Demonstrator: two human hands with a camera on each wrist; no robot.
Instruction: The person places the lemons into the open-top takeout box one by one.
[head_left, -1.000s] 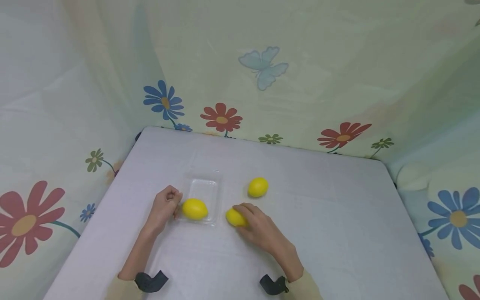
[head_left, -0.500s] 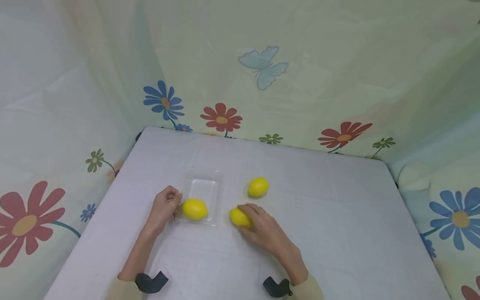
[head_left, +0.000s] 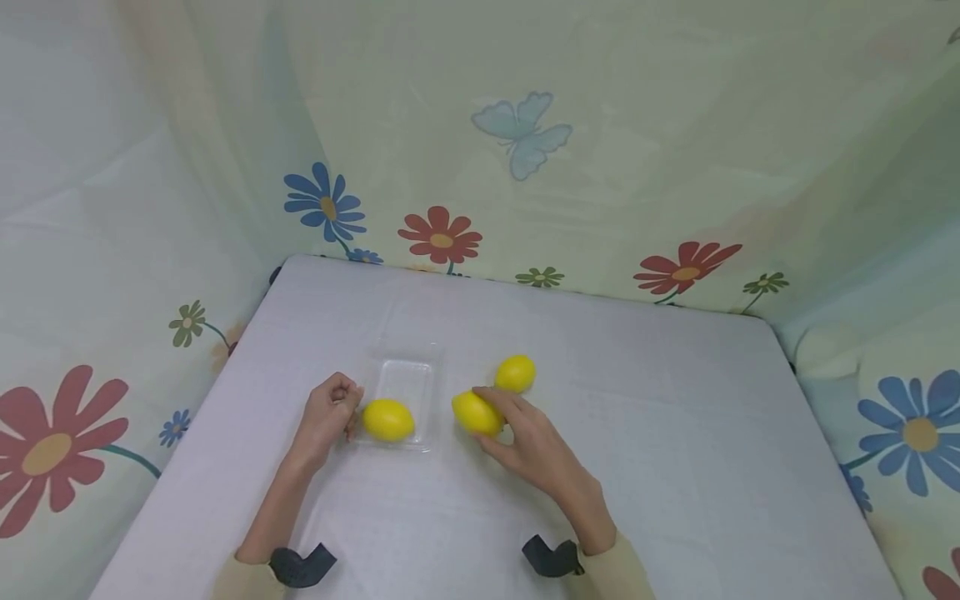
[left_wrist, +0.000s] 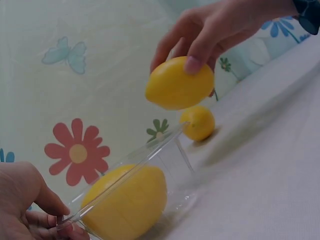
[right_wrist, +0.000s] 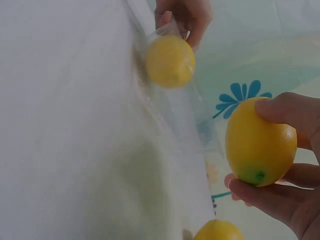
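Note:
My right hand (head_left: 536,442) grips a yellow lemon (head_left: 477,413) between thumb and fingers, raised above the table as both wrist views show. A clear plastic box (head_left: 420,379) stands left of it, with a second lemon (head_left: 387,420) lying in its near end. The thumb and fingers of my left hand (head_left: 327,417) pinch the box's rim at the left side, seen closely in the left wrist view (left_wrist: 62,222). Behind the held lemon, a third lemon (head_left: 516,372) rests on the table.
A white cloth covers the table (head_left: 675,433). Hanging curtains (head_left: 600,167) printed with flowers and a butterfly enclose its back and sides. Dark wrist cameras (head_left: 553,557) sit at both sleeves.
My right hand has lifted the lemon off the table, after shifting it slightly right. The left hand, the box and the other two lemons have stayed in place.

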